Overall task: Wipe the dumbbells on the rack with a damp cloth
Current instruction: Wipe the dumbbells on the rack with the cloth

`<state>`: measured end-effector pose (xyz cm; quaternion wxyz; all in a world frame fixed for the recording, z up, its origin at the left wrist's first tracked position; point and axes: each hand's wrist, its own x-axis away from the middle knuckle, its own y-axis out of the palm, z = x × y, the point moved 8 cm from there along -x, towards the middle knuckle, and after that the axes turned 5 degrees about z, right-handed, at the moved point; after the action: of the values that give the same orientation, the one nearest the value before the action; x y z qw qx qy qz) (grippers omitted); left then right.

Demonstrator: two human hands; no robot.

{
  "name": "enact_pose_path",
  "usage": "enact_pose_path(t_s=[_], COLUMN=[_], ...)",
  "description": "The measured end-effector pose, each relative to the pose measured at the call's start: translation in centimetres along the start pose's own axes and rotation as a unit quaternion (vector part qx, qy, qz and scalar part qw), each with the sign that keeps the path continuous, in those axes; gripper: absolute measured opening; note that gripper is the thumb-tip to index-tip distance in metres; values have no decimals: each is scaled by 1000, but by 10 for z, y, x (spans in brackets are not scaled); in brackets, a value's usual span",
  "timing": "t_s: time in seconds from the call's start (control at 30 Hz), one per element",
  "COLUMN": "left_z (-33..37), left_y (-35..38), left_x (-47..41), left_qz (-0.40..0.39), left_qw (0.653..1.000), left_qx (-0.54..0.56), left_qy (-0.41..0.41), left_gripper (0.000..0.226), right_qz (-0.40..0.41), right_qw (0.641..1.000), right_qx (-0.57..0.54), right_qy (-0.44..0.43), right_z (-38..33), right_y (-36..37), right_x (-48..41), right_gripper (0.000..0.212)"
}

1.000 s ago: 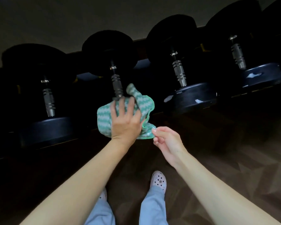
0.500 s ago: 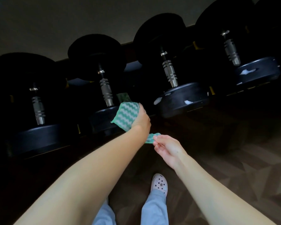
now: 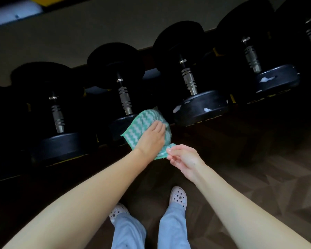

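Pressing cloth onto dumbbell with flat left hand | pinching its corner with right hand | near weight head mostly hidden under cloth | rack lost in shadow

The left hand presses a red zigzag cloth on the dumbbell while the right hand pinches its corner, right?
No, the cloth is green and white, not red. The head view shows the left hand pressing it on the dumbbell while the right hand pinches its corner.
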<state>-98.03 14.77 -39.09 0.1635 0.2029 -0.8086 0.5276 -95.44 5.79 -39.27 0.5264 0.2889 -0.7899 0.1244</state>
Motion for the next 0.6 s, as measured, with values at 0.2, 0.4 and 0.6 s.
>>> enact_pose_path(t_s=[0.2,0.4,0.6], left_z=[-48,-86,-80], left_y=[-3,46,57], left_x=[42,91,99], left_qz=[156,174,190], left_qw=[963,740,582], left_qx=[154,501,552], left_qy=[-158,-414,-566], left_gripper=[59,66,66], right_qz=[-44,55,75], right_qw=[990,917,817], right_qx=[113,277,345], right_qy=[-78,-280,-456], right_z=[-20,-53,-80], right_y=[37,59,97], right_x=[20,23,18], right_gripper=[8,18,30])
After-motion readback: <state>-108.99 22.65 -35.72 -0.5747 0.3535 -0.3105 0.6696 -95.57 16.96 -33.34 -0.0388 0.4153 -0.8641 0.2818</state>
